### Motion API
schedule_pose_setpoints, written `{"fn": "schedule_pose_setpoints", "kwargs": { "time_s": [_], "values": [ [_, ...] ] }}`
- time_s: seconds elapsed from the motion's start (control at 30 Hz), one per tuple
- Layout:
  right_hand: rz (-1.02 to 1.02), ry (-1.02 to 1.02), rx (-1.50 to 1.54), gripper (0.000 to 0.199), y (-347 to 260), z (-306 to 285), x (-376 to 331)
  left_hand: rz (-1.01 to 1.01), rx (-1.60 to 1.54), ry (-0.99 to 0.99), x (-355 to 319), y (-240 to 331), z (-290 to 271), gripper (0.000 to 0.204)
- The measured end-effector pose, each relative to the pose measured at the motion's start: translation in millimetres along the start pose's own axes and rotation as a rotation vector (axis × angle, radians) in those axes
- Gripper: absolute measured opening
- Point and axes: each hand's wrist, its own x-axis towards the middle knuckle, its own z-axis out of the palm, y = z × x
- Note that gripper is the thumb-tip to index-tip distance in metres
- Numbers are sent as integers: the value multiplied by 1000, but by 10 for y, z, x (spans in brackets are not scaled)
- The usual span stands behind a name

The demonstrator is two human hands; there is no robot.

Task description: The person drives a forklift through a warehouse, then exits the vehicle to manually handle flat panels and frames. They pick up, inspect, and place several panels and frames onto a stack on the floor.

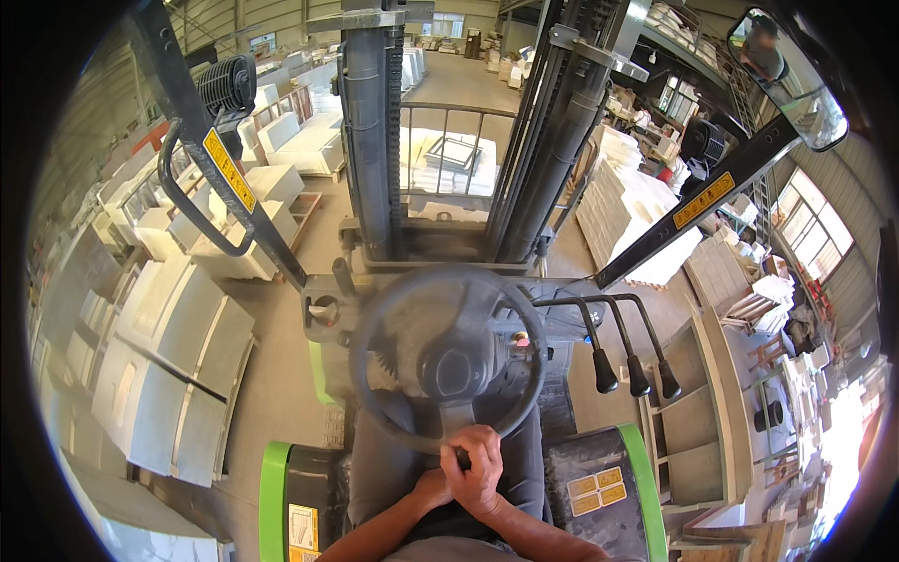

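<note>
I sit at a forklift, its black steering wheel point(363, 393) before me. My right hand point(479, 468) is at the wheel's lower rim, fingers curled round a dark knob point(463, 458) that shows only in part. My left hand point(434, 489) lies against the right one, just below the rim; its fingers are mostly hidden behind the right hand. Three black-knobbed control levers point(638, 377) stand to the right of the wheel, untouched. Ahead rises the dark mast point(373, 140), with a load backrest point(449, 112) between its uprights.
White slabs on a pallet point(435, 173) sit beyond the mast, a dark frame point(453, 153) on top. Stacked slabs point(178, 365) stand close on the left. To the right are a white stack point(632, 211) and a wooden crate point(698, 421). A mirror point(791, 80) hangs upper right.
</note>
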Motion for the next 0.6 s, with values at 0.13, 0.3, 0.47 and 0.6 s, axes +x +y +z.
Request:
{"fn": "schedule_pose_setpoints", "kwargs": {
  "time_s": [0.13,0.3,0.47,0.6],
  "values": [
    [-13,35,62,29,56,68,45,-13,-36,-9,120,15,51,34],
    [-25,-81,109,25,147,103,287,-58,-80,-19,422,131,183,35],
    [-69,-152,108,23,617,478,1062,-161,-187,-36,1050,43,55,37],
    [-120,-218,147,19,1021,1101,1814,-238,-279,-31,1570,-152,-217,38]
  ]
}}
